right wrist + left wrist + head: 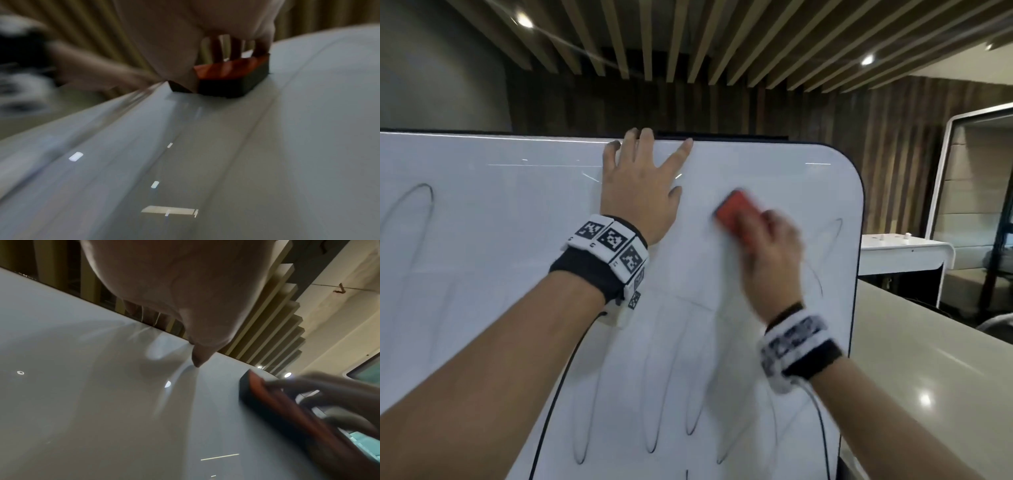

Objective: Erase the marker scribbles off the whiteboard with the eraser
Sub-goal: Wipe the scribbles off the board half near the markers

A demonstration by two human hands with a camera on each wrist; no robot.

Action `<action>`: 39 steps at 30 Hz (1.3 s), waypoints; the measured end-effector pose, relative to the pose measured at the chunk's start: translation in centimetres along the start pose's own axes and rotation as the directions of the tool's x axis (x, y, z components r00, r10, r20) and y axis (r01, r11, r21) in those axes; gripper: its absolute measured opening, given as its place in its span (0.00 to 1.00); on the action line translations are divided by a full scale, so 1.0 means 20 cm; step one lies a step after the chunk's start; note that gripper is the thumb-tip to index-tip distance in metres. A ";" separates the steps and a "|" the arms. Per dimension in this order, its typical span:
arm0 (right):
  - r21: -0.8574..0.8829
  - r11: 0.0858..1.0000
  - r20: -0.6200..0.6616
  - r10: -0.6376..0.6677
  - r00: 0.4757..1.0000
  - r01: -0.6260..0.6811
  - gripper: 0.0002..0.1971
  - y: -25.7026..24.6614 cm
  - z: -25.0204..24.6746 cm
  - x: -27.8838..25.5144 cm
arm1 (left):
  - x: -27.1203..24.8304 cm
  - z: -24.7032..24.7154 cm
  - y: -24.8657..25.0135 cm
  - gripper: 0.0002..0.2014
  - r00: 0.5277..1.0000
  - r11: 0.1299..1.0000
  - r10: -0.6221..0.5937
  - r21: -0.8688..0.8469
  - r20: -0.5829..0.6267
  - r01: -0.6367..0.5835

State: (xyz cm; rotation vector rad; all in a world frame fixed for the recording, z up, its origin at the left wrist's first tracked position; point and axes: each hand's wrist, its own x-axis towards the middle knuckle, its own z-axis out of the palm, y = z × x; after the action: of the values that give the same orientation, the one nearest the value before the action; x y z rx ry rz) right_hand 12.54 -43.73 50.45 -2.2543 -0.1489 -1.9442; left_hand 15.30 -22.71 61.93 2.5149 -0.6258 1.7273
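Right hand (774, 253) is gripping the eraser (738, 217), fingers curled over its red back, dark felt face pressing flat on the whiteboard (482, 240). Eraser is sitting in the board's upper right area, below the top edge and inward of the rounded right corner; motion blur suggests a stroke in progress, direction not determinable.

Left hand (640, 192) is lying flat against the board just left of the eraser, fingers spread wide and straight, tips reaching the top edge; holding nothing, apparently bracing.

Progress (judgement): partly done. The zone around the eraser is reading clean or only faintly ghosted. Remaining: marker loops (654, 421) along the lower part of the board below the eraser, a loop (414, 209) far left of it, and a faint loop (828, 240) to its right near the board's right edge. Most of the scribbles appear still to go.

Containers: none showing in any view.
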 end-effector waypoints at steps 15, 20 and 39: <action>0.040 0.993 0.080 0.112 0.991 -0.115 0.28 0.08 -0.07 -0.05 | -0.02 0.01 -0.01 0.29 0.999 0.998 -0.026 -0.056 -0.024 0.025; -0.045 0.948 0.093 0.319 0.943 -0.316 0.27 0.27 -0.09 -0.63 | -0.02 0.02 -0.01 0.30 0.999 0.998 -0.028 -0.060 -0.018 0.027; 0.019 0.692 0.017 0.722 0.692 -0.722 0.35 0.32 -0.13 -0.52 | -0.02 0.07 -0.01 0.30 0.999 0.995 -0.034 -0.089 -0.006 0.034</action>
State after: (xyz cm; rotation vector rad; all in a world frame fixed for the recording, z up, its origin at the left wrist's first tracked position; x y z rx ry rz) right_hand 9.58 -50.11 40.19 -1.8616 0.6307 -1.4662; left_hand 16.43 -22.70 61.03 2.4447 -0.6401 1.6582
